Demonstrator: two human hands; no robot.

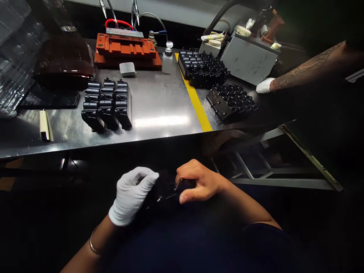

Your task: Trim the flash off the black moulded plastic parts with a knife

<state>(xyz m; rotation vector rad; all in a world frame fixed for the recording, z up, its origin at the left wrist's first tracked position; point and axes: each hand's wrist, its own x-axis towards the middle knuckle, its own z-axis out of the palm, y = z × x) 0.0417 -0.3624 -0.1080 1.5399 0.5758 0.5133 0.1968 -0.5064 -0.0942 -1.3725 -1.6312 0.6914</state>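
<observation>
Well to the left of my left hand, and farther from me, clear plastic (17,72) is heaped on the bench (159,98), with a lighter-like stick (44,125) and a phone (51,101) beside it. Nearer, ahead and a little left of that hand, three black housings (107,104) stand side by side; beyond them sits the orange fixture (127,49). My left hand (132,195), in a white glove, is closed in a pinch on a dark part (162,187), which lies between my two hands, its outline mostly lost in shadow. Well beyond the part stands a bottle (167,60). My right hand (197,182), bare, is at the part's right edge, thumb apart from the curled fingers; I cannot tell whether they touch it. Ahead of this hand runs yellow tape (195,98), then more black housings (231,100), a grey box (250,57) and a co-worker's gloved hand (264,85).
</observation>
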